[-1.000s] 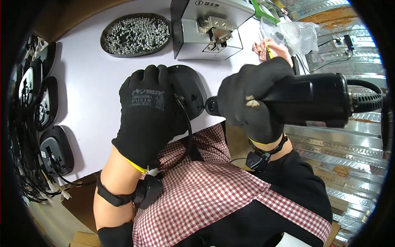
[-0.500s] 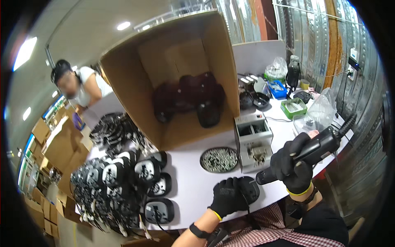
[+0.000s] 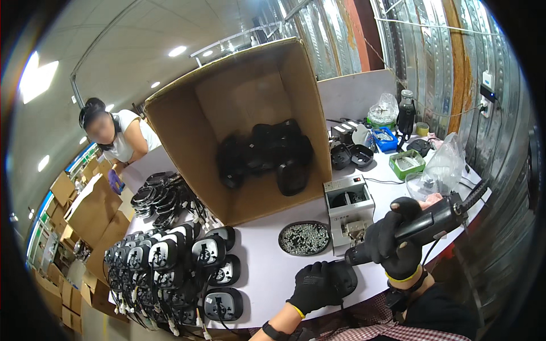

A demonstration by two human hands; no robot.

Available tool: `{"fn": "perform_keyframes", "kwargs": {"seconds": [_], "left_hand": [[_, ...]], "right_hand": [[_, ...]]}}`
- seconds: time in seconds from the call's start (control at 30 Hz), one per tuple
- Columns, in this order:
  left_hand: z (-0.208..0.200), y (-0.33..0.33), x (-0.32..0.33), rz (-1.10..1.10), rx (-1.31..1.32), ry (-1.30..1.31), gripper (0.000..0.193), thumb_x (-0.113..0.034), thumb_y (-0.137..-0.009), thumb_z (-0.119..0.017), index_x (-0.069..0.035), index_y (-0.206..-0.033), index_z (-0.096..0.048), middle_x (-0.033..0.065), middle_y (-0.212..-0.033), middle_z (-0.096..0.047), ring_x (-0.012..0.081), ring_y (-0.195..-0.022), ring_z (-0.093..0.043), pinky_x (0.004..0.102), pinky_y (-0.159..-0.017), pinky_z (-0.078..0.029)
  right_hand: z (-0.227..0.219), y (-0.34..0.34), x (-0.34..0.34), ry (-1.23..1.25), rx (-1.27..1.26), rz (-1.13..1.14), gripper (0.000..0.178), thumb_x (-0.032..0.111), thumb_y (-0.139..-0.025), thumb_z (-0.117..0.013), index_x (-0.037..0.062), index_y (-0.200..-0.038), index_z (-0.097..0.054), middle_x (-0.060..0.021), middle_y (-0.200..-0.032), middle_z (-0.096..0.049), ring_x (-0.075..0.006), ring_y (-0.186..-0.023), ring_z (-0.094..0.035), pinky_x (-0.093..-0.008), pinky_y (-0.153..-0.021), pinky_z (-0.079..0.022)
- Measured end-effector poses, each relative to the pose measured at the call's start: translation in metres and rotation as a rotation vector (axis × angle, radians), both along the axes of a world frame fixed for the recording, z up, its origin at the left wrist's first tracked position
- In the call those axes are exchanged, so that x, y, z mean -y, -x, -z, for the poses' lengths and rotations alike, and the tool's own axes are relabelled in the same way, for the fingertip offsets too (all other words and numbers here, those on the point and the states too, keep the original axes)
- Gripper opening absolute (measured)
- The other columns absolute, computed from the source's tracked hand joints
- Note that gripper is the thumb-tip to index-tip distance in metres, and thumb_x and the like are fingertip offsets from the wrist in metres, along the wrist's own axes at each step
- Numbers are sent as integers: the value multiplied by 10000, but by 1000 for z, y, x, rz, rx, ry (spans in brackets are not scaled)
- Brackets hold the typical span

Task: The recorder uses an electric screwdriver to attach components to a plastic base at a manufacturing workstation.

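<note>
My left hand (image 3: 314,288), in a black glove, is closed on a black rounded plastic housing (image 3: 345,279) and presses it to the table near the front edge. The fingers cover part of the housing. In my right hand (image 3: 392,238), also gloved, is a black electric screwdriver (image 3: 429,221), its cable trailing to the upper right. The screwdriver's nose points left, at the far edge of the housing; whether its bit touches, I cannot tell. Just beyond stand a grey screw feeder (image 3: 338,219) and a black oval dish of small screws (image 3: 304,238).
A large cardboard box (image 3: 239,210) holding black housings lies open toward me. Stacked housings with cables (image 3: 165,256) fill the table's left. Farther right are a green tray (image 3: 406,164), a blue tray (image 3: 385,140) and a plastic bag (image 3: 446,162). Another person (image 3: 133,136) is beyond the left side.
The view has tilted up, so the table sits lower in the picture. The screwdriver's nose has shifted slightly left, toward my left hand. My left hand keeps its hold on the housing.
</note>
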State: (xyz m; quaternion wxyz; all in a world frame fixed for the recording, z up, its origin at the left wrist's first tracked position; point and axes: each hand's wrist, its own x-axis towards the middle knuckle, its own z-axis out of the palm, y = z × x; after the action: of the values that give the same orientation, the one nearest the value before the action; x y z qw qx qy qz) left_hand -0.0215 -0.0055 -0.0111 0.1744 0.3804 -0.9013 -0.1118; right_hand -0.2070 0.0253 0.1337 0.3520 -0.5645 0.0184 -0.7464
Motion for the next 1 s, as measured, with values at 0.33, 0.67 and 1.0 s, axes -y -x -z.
{"fn": "perform_keyframes", "kwargs": {"seconds": [0.33,0.67,1.0], "left_hand": [[10,-12,0,48,0,-9,856,-532,-447,-835,-29,-1077,-547,128,-914,-604,329,-834,-610,459,-745,-484],[12,-16,-8,-8,-14,67,1068,-559,-455,-823,47,-1254,-457,168,-1064,-587,346,-978,-577,477,-888,-415],[-66,-72,-32,230,-278,7,847,-257,-646,-818,-13,-1338,-395,242,-1283,-480,386,-1155,-509,478,-937,-443]], "right_hand": [[13,0,-7,-36,-53,45,610,295,-886,-636,28,-1357,-354,-16,-585,-464,-128,-409,-424,-281,-400,-372],[23,18,-17,-121,-82,125,579,250,-866,-660,24,-1325,-388,-27,-633,-491,-138,-455,-454,-296,-440,-399],[15,24,-34,-131,-42,198,572,239,-866,-652,18,-1324,-390,-24,-643,-472,-118,-469,-434,-278,-450,-386]]}}
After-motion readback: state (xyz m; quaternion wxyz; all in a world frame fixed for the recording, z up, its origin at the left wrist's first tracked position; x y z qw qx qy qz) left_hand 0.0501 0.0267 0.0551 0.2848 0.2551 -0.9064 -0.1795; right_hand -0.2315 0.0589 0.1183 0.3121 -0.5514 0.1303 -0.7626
